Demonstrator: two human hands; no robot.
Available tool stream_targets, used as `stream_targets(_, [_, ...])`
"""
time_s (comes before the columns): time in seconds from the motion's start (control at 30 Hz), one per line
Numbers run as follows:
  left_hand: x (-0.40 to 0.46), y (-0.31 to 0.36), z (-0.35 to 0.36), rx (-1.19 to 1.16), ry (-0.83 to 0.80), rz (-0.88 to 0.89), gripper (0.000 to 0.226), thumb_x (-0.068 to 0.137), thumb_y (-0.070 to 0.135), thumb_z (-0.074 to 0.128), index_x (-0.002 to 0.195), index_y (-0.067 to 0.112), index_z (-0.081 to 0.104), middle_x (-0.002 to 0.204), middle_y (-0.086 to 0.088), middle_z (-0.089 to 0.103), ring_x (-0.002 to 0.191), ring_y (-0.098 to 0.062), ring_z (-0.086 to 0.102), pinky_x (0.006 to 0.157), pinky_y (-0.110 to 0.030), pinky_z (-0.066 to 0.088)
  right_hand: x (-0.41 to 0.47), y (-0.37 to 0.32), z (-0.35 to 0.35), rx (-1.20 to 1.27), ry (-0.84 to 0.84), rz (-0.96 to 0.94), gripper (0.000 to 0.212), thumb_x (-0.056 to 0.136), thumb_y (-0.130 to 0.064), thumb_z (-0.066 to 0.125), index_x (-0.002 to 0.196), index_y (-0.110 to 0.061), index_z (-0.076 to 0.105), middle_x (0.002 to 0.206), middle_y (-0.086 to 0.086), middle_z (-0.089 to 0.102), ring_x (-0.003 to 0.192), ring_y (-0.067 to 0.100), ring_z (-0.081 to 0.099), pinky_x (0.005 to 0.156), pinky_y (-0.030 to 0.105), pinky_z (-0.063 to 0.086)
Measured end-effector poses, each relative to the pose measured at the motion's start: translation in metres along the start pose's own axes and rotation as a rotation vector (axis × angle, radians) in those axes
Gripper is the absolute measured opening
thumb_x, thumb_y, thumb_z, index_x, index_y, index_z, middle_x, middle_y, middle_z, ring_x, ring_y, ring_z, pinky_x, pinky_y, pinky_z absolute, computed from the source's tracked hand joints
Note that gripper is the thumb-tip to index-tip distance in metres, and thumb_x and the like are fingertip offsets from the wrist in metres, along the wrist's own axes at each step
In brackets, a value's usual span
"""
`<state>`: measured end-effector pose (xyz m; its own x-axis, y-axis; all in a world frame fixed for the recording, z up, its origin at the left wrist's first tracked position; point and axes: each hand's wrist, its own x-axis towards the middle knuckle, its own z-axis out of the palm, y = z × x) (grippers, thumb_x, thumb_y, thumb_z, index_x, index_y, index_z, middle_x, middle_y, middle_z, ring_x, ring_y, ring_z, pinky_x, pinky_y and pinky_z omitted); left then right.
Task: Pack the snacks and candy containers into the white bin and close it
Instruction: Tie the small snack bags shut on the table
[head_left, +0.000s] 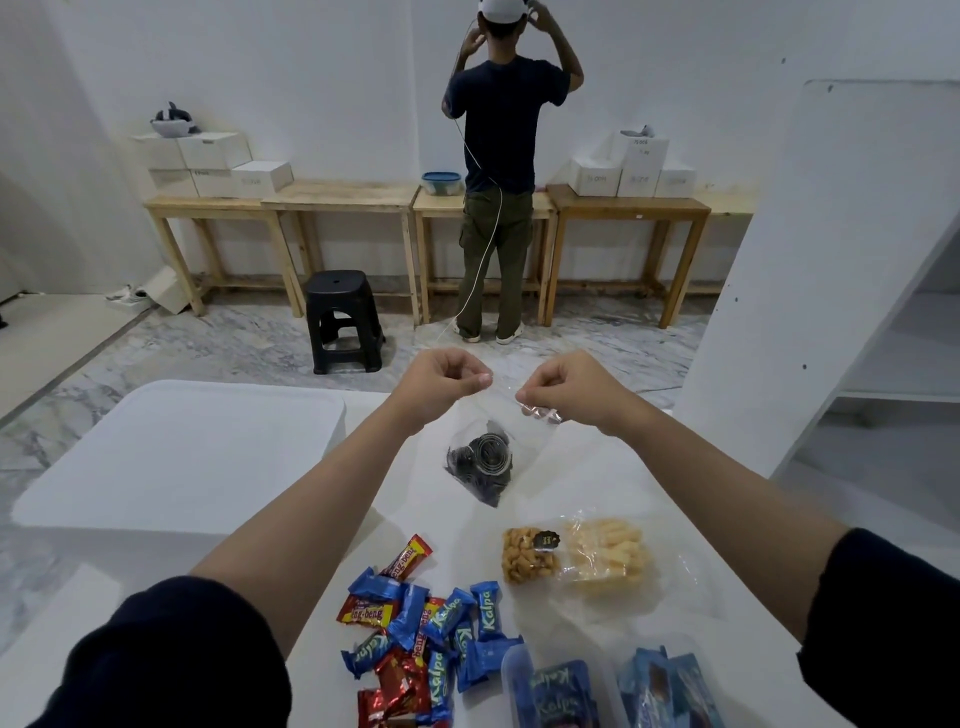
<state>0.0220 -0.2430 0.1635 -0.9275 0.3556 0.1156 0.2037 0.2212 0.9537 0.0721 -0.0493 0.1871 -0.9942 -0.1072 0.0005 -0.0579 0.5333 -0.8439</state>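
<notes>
Both hands, left (447, 379) and right (566, 387), raised, fists pinching the clear bag (480, 457) (dark cookies inside) by its top corners

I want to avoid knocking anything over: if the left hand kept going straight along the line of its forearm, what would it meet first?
Probably nothing on the table. The left hand points up and away past the far table edge, pinching the clear bag. Beyond lies open floor, with a standing person farther off; depth is unclear.
</notes>
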Motion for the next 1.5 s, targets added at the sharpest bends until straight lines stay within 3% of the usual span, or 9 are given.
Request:
stream_targets(0.13, [-0.008, -0.008, 0.015, 0.043, 0.297, -0.118, 0.043, 0.068, 0.04, 0.081, 0.092, 0.011, 0.059, 0.082, -0.002, 0.057, 0.072, -0.014, 0.056, 0.066, -0.03, 0.052, -0.006, 0.006, 0.018, 0.414, 0.059, 0.201, 0.014, 0.084, -0.011, 0.07, 0.073, -0.003, 0.066, 0.063, 0.004, 0.063, 0.067, 0.014, 0.062, 0.071, 0.037, 0.059])
stream_targets(0.23, [-0.024, -0.004, 0.031, -0.105, 0.112, -0.332, 0.049, 0.075, 0.048, 0.073, 0.092, 0.003, 0.062, 0.079, -0.006, 0.065, 0.069, -0.016, 0.064, 0.061, -0.026, 0.056, -0.013, 0.017, 0.032, 0.548, 0.066, 0.263, 0.02, 0.083, -0.007, 0.07, 0.066, -0.006, 0.061, 0.054, 0.001, 0.061, 0.065, 0.018, 0.057, 0.078, 0.043, 0.054])
stream_targets(0.43, [-0.04, -0.025, 0.047, -0.318, -0.038, -0.455, 0.018, 0.085, 0.021, 0.069, 0.08, 0.003, 0.068, 0.07, -0.008, 0.067, 0.057, -0.01, 0.066, 0.055, -0.021, 0.053, -0.038, 0.042, 0.057, 0.708, 0.037, 0.298, 0.021, 0.084, 0.0, 0.066, 0.067, -0.006, 0.056, 0.055, 0.005, 0.057, 0.052, 0.014, 0.049, 0.056, 0.028, 0.045])
stream_targets(0.63, [-0.046, -0.031, 0.051, -0.319, 0.01, -0.543, 0.01, 0.086, 0.003, 0.061, 0.09, -0.005, 0.066, 0.066, -0.011, 0.067, 0.052, -0.013, 0.067, 0.055, -0.025, 0.055, -0.046, 0.056, 0.072, 0.878, 0.051, 0.385, 0.019, 0.086, -0.002, 0.063, 0.069, -0.007, 0.056, 0.061, 0.006, 0.061, 0.052, 0.013, 0.053, 0.055, 0.023, 0.051])
stream_targets(0.7, [-0.047, -0.033, 0.051, -0.303, 0.015, -0.544, 0.008, 0.086, 0.001, 0.059, 0.083, -0.004, 0.065, 0.069, -0.014, 0.068, 0.055, -0.015, 0.069, 0.054, -0.025, 0.056, -0.045, 0.059, 0.075, 0.892, 0.073, 0.42, 0.017, 0.085, -0.004, 0.065, 0.07, -0.007, 0.058, 0.062, 0.007, 0.059, 0.057, 0.016, 0.051, 0.063, 0.029, 0.052])
stream_targets(0.83, [-0.049, -0.036, 0.05, -0.329, 0.0, -0.518, 0.006, 0.086, -0.001, 0.06, 0.082, -0.004, 0.064, 0.069, -0.014, 0.07, 0.062, -0.017, 0.072, 0.05, -0.021, 0.056, -0.042, 0.061, 0.077, 0.815, 0.195, 0.458, 0.014, 0.084, -0.007, 0.069, 0.071, -0.008, 0.062, 0.066, 0.006, 0.062, 0.064, 0.016, 0.056, 0.079, 0.041, 0.056])
stream_targets(1.0, [-0.048, -0.041, 0.046, -0.326, -0.055, -0.447, 0.004, 0.086, -0.002, 0.062, 0.083, 0.0, 0.065, 0.068, -0.007, 0.072, 0.066, -0.014, 0.072, 0.055, -0.02, 0.057, -0.042, 0.059, 0.07, 0.645, 0.206, 0.406, 0.012, 0.084, -0.01, 0.07, 0.074, -0.008, 0.064, 0.07, 0.008, 0.065, 0.068, 0.016, 0.063, 0.066, 0.034, 0.059])
stream_targets(1.3, [-0.043, -0.044, 0.043, -0.257, -0.024, -0.344, 0.007, 0.085, 0.001, 0.064, 0.08, 0.005, 0.066, 0.067, -0.009, 0.067, 0.059, -0.009, 0.069, 0.06, -0.021, 0.056, -0.03, 0.055, 0.06, 0.538, 0.159, 0.35, 0.011, 0.087, -0.01, 0.067, 0.077, -0.008, 0.063, 0.073, 0.006, 0.064, 0.07, 0.017, 0.063, 0.069, 0.037, 0.057])
stream_targets(1.5, [-0.018, -0.041, 0.045, -0.212, 0.082, -0.395, 0.006, 0.082, 0.002, 0.065, 0.078, -0.001, 0.067, 0.066, -0.013, 0.064, 0.058, -0.015, 0.062, 0.059, -0.024, 0.054, -0.008, 0.062, 0.049, 0.041, 0.028, 0.142, 0.031, 0.071, -0.02, 0.082, 0.097, -0.015, 0.066, 0.093, 0.003, 0.069, 0.078, 0.016, 0.065, 0.069, 0.034, 0.055])
